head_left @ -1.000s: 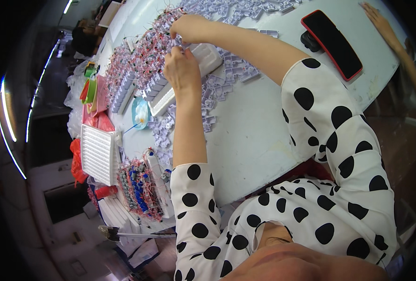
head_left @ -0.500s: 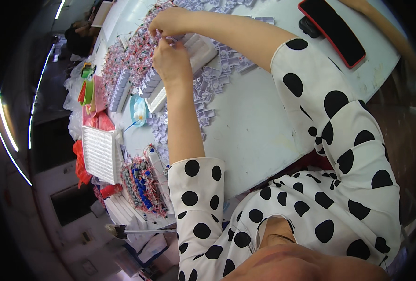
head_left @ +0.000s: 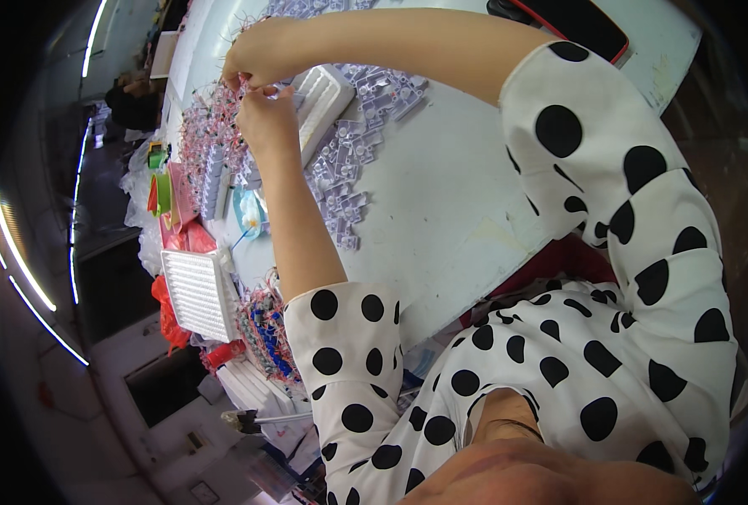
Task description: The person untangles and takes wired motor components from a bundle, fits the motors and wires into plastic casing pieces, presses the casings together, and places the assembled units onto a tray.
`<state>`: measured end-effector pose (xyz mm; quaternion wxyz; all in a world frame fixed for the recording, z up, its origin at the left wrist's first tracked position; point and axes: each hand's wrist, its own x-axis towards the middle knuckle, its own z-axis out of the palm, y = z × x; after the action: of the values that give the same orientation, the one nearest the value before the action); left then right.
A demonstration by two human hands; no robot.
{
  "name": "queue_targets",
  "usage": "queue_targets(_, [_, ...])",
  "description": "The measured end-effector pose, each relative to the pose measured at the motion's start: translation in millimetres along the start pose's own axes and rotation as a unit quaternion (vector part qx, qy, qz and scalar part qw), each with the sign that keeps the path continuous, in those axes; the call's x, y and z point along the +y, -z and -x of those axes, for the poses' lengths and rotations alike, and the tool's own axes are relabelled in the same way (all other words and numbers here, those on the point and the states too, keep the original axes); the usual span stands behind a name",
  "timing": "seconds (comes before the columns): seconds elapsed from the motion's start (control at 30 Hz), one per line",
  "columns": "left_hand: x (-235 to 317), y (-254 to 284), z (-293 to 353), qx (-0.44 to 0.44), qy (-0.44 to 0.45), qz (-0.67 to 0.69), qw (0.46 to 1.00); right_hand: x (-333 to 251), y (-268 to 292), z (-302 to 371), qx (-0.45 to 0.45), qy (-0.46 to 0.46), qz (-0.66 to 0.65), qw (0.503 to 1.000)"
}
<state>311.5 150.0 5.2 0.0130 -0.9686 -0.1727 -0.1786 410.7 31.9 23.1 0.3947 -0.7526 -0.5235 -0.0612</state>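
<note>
Both hands meet at the far left part of the table, over a dense heap of small clear parts with thin red wires (head_left: 209, 126). My left hand (head_left: 269, 124) is closed in a pinch, with its fingertips close to those of my right hand (head_left: 266, 52), whose fingers also curl inward. Whatever sits between the fingertips is too small and too hidden to name. Just right of my left hand lies a long white ridged tray (head_left: 328, 97). Many small pale-lilac plastic housings (head_left: 340, 164) are scattered beside it.
A light-blue dish (head_left: 249, 210) lies left of my left forearm. Farther left are a white slotted tray (head_left: 197, 293), a green basket (head_left: 162, 194) and bundles of wired blue parts (head_left: 275, 341). A red-edged black device (head_left: 580, 25) lies at the far right.
The view has shifted, so the table's items sit differently in it. Both hands have moved left over the wired heap, still close together, and more of the white ridged tray shows.
</note>
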Motion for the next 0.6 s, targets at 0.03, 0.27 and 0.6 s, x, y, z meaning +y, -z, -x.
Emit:
queue_targets(0.03, [-4.7,4.3,-0.5,0.004,0.003,-0.005,1.0,-7.3,4.1,3.6,0.001,0.006,-0.003,1.0])
queue_targets(0.27, [2.5,-7.0,-6.6,-0.021,0.032,0.039,0.999,-22.5,72.4,68.5,0.017,0.027,0.0,0.999])
queue_targets(0.6, [-5.4,54.7,19.2,0.003,0.056,0.123,0.991,-69.4,85.8,251.7,-0.038,-0.002,-0.041,0.998])
